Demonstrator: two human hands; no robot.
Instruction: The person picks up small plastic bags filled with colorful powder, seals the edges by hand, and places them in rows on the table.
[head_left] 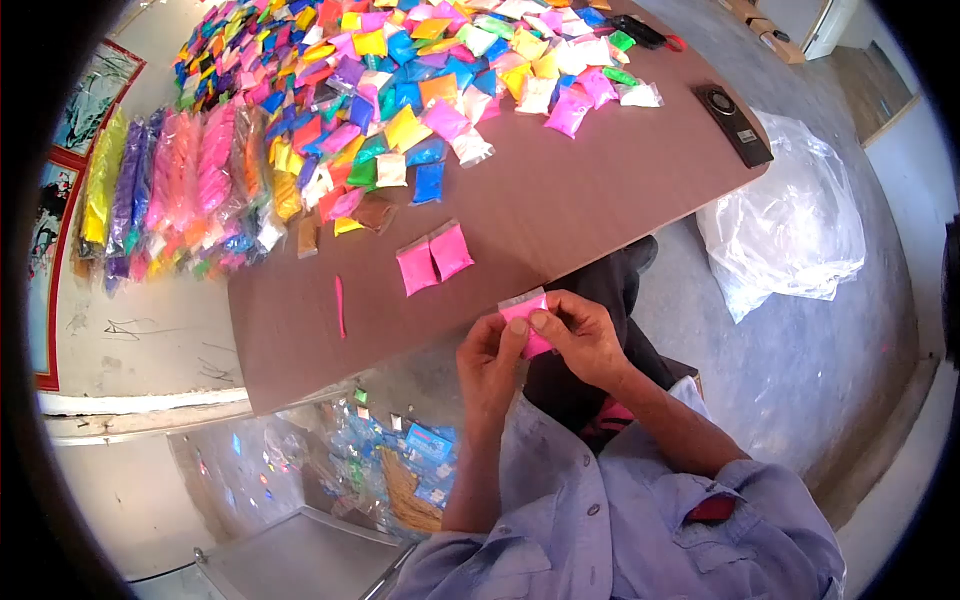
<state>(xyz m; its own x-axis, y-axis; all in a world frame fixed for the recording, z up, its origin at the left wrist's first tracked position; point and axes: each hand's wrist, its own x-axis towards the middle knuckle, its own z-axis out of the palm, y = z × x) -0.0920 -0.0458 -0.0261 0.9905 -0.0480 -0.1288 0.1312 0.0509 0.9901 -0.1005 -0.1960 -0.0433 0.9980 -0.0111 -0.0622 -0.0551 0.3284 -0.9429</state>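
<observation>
Between my two hands, just off the table's front edge, is a small pink packet (538, 345) in a clear bag. My left hand (490, 352) pinches its left side, thumb on the front. From the right, my right hand (582, 340) grips the same packet with thumb and fingers. On the brown table (560, 200) beyond my hands, two more pink packets (434, 259) lie side by side. A thin pink strip (340, 307) rests farther left on the tabletop.
A big heap of colourful packets (400, 80) covers the far table. Bundles of long filled bags (190, 180) stand at the left. A black device (733, 122) lies near the right edge, beside a clear plastic sack (785, 215) on the floor. Loose packets and plastic (385, 445) litter the lower left.
</observation>
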